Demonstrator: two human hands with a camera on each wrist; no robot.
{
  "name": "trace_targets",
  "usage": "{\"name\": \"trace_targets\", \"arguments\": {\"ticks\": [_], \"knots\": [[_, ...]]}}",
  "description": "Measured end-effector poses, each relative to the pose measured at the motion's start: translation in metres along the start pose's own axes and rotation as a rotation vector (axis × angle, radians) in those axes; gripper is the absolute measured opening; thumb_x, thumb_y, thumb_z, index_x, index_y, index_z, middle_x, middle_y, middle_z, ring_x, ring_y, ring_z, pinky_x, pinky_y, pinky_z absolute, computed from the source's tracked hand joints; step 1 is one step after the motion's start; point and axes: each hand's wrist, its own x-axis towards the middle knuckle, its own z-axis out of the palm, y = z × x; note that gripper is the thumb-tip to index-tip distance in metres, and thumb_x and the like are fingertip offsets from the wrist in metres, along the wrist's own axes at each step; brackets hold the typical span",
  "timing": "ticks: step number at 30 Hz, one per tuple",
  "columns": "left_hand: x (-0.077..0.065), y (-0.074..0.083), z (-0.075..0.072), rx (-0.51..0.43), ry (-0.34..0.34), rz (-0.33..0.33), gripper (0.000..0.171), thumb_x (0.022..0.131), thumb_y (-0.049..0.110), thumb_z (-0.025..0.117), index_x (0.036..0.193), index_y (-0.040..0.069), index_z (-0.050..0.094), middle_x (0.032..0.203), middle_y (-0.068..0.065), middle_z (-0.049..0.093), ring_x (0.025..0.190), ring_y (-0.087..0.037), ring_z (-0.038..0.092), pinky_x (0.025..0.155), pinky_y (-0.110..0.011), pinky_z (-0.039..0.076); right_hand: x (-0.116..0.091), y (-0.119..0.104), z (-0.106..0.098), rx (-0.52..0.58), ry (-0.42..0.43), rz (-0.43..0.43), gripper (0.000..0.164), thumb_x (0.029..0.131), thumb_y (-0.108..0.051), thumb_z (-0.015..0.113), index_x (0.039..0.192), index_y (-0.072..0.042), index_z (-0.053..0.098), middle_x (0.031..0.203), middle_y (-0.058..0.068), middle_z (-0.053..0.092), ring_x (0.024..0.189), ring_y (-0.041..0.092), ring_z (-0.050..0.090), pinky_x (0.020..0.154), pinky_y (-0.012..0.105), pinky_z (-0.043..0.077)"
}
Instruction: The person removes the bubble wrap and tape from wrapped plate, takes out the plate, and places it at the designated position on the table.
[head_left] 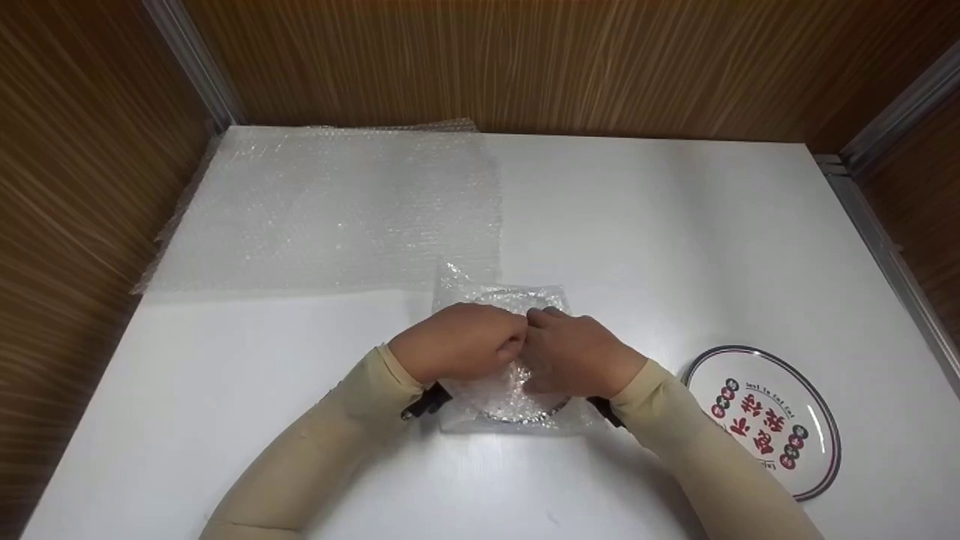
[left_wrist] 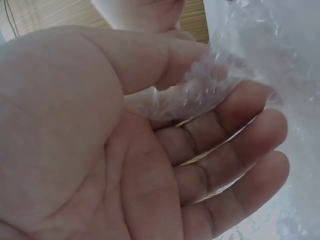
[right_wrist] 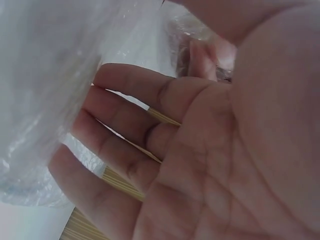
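In the head view, a bubble wrap bundle [head_left: 465,289] lies on the white table in front of the person. A round outline with a darker rim shows through it, much like a plate. My left hand [head_left: 461,341] is over the left part of the bundle; in the left wrist view its thumb and index finger pinch a fold of bubble wrap [left_wrist: 200,90], while the other fingers bend loosely. Opposite it, my right hand [head_left: 577,356] rests on the wrap, fingers nearly straight with their tips against the plastic [right_wrist: 45,90]. Both hands meet over the bundle's middle.
A white plate [head_left: 806,409] with a dark rim and red and black lettering lies at the right, partly behind the right sleeve. Flat bubble wrap sheets [head_left: 322,210] cover the table's back left, overhanging its left edge. Wood-grain panels [head_left: 525,67] enclose the table [head_left: 637,225].
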Motion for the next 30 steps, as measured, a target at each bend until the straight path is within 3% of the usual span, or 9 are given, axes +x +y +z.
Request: {"name": "trace_targets", "arguments": {"ticks": [5,8,11,15,17,19,24,30], "knots": [[-0.010,0.001,-0.009,-0.035,-0.006,-0.022,0.029,0.106,0.014,0.037,0.105,0.012,0.066,0.098,0.001,0.066,0.088,-0.017,0.062,0.081,-0.037,0.052,0.002,-0.001,0.002,-0.066,0.020,-0.058,0.034,0.078,-0.032,0.085,0.103,-0.015,0.068,0.102,0.002,0.061,0.095,0.025,0.060,0.059,0.044,0.058],[-0.015,-0.001,-0.012,-0.039,0.018,-0.020,0.025,0.101,0.010,0.039,0.096,0.013,0.063,0.089,0.003,0.062,0.079,-0.015,0.057,0.074,-0.035,0.048,0.003,-0.001,0.004,-0.073,0.022,-0.055,0.035,0.078,-0.032,0.085,0.103,-0.014,0.068,0.100,0.002,0.061,0.093,0.024,0.060,0.058,0.043,0.057],[-0.019,-0.003,-0.014,-0.045,0.055,-0.004,0.020,0.100,0.011,0.045,0.084,0.015,0.057,0.075,0.005,0.051,0.070,-0.012,0.045,0.066,-0.031,0.041,0.003,-0.002,0.005,-0.063,0.010,-0.034,0.027,0.077,-0.030,0.083,0.092,-0.014,0.066,0.092,0.001,0.057,0.084,0.023,0.055,0.054,0.041,0.054],[-0.027,-0.009,-0.019,-0.065,0.095,-0.002,0.028,0.104,0.027,0.056,0.077,0.019,0.054,0.070,0.009,0.044,0.066,-0.009,0.042,0.063,-0.029,0.038,0.004,-0.002,0.005,-0.055,-0.011,-0.013,0.024,0.078,-0.030,0.081,0.084,-0.014,0.064,0.088,0.001,0.055,0.081,0.022,0.052,0.054,0.040,0.053],[-0.034,-0.011,-0.023,-0.078,0.101,-0.027,0.036,0.107,0.035,0.053,0.076,0.018,0.054,0.068,0.008,0.044,0.064,-0.010,0.042,0.063,-0.031,0.040,0.005,-0.002,0.005,-0.066,-0.010,-0.023,0.025,0.079,-0.031,0.081,0.086,-0.013,0.065,0.088,0.001,0.055,0.083,0.023,0.054,0.055,0.041,0.054],[-0.040,-0.014,-0.028,-0.086,0.104,-0.065,0.040,0.109,0.038,0.048,0.078,0.017,0.060,0.072,0.008,0.055,0.068,-0.009,0.051,0.068,-0.033,0.046,0.004,-0.001,0.006,-0.094,0.005,-0.048,0.027,0.080,-0.031,0.082,0.089,-0.012,0.066,0.088,0.002,0.055,0.084,0.023,0.055,0.055,0.040,0.055],[-0.058,-0.020,-0.040,-0.076,0.122,-0.138,0.038,0.106,0.023,0.038,0.091,0.015,0.072,0.093,0.006,0.071,0.089,-0.013,0.065,0.085,-0.038,0.053,0.002,0.001,0.005,-0.132,0.038,-0.081,0.030,0.080,-0.031,0.081,0.093,-0.009,0.066,0.088,0.004,0.055,0.084,0.025,0.054,0.052,0.040,0.054],[-0.082,-0.029,-0.048,-0.056,0.160,-0.171,0.036,0.088,0.003,0.040,0.101,0.013,0.073,0.101,0.002,0.072,0.091,-0.018,0.064,0.085,-0.040,0.053,0.003,0.002,0.003,-0.078,0.024,-0.065,0.033,0.081,-0.030,0.080,0.102,-0.007,0.067,0.096,0.006,0.059,0.090,0.028,0.058,0.057,0.043,0.057]]}}
